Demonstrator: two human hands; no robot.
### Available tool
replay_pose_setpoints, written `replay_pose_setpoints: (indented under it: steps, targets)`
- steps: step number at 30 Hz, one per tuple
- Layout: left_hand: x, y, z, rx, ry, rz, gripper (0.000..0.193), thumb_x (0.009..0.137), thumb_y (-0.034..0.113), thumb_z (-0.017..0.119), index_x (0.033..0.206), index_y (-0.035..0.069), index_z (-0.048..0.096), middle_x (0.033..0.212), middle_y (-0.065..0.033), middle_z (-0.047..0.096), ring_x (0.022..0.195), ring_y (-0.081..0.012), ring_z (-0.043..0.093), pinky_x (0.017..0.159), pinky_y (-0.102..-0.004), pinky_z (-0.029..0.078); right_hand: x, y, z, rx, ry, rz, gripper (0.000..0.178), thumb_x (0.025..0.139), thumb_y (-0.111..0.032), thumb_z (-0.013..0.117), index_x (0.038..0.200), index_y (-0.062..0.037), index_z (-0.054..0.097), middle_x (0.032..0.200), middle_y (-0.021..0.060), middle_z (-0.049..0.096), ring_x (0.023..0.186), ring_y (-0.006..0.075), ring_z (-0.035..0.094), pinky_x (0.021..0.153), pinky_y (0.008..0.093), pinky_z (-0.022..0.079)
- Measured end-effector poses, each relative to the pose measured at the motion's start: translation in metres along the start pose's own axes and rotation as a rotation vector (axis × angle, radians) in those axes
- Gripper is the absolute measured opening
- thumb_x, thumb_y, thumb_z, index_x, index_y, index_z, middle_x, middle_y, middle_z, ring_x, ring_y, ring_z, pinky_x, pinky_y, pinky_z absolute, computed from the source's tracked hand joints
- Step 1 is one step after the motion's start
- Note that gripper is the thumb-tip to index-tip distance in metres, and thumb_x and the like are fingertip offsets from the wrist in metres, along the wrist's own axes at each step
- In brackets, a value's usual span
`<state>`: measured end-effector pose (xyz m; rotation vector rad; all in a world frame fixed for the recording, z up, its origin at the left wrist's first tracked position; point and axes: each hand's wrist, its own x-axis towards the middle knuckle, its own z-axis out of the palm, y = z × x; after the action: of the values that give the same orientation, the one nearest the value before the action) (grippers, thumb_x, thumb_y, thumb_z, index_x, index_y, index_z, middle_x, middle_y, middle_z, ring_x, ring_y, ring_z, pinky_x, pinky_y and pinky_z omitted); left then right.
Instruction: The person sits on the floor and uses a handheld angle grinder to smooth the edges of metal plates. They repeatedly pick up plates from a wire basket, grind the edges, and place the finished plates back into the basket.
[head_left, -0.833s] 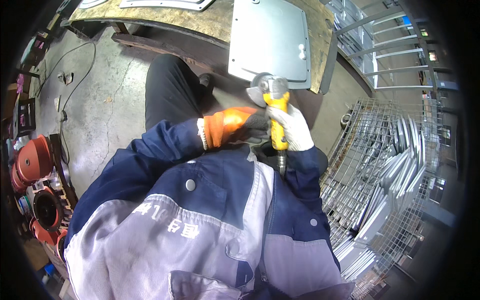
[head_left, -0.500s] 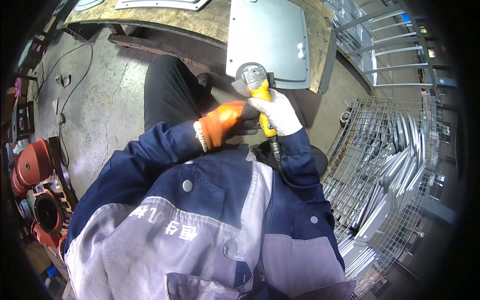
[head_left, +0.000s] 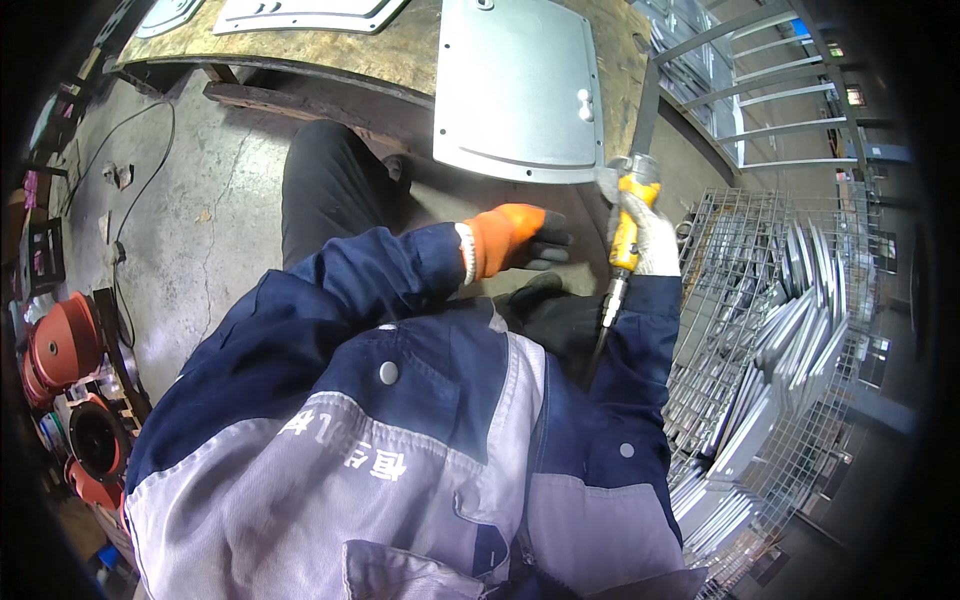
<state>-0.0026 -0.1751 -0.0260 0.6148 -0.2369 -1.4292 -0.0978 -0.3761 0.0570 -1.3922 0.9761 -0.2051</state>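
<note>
My right hand (head_left: 655, 238), in a white glove, is wrapped round a yellow angle grinder (head_left: 625, 225). The tool points away from me, its head close to the table's right corner; a metal coupling and dark hose trail from its rear end. In an orange glove with dark fingertips, my left hand (head_left: 512, 240) is held in front of my body, apart from the grinder and holding nothing, its fingers stretched to the right. Beyond both hands a light grey metal panel (head_left: 515, 95) lies on the wooden table (head_left: 400, 58), its near edge reaching past the table edge.
More grey panels (head_left: 300, 14) lie at the table's far left. To my right stands a wire mesh basket (head_left: 720, 290) with several upright metal plates (head_left: 790, 350). A metal rack (head_left: 770, 90) is behind it. Orange-red round parts (head_left: 65, 340) and a floor cable (head_left: 125, 215) are on the left.
The grinder has moved right in my right hand, away from the panel's near edge. My left hand has let go of it and shifted slightly right, its fingers now extended.
</note>
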Motion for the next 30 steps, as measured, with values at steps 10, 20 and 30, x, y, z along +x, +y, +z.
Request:
replay_pose_setpoints:
  steps: [10, 20, 30]
  targets:
    - [-0.013, 0.002, -0.088, 1.922, 0.204, 0.672, 0.025, 0.099, 0.017, 0.04, 0.112, 0.012, 0.061, 0.102, -0.0087, 0.067, 0.097, -0.0216, 0.063, 0.087, -0.0288, 0.044, -0.076, 0.022, 0.023, 0.159, -0.122, 0.092, 0.027, 0.085, -0.018, 0.069, 0.103, -0.0023, 0.058, 0.077, 0.0073, 0.062, 0.058, 0.0174, 0.061, 0.052, 0.0287, 0.051]
    - [-0.159, 0.007, -0.029, 0.802, 0.176, 0.357, 0.026, 0.087, -0.001, 0.062, 0.113, -0.001, 0.062, 0.109, -0.0121, 0.065, 0.101, -0.0242, 0.064, 0.086, -0.0314, 0.052, -0.057, 0.056, 0.177, -0.377, -0.579, -0.243, 0.043, 0.075, -0.031, 0.077, 0.1, 0.0007, 0.064, 0.086, 0.0138, 0.067, 0.08, 0.0236, 0.066, 0.073, 0.0346, 0.051]
    - [-0.128, 0.009, -0.009, 1.312, -0.015, 0.585, 0.018, 0.082, -0.007, 0.063, 0.099, -0.002, 0.063, 0.091, -0.0083, 0.065, 0.08, -0.0195, 0.064, 0.07, -0.0275, 0.05, -0.059, 0.074, 0.144, -0.268, -0.436, -0.225, 0.039, 0.075, -0.028, 0.078, 0.098, -0.0013, 0.064, 0.092, 0.0126, 0.068, 0.084, 0.0232, 0.065, 0.076, 0.0347, 0.051]
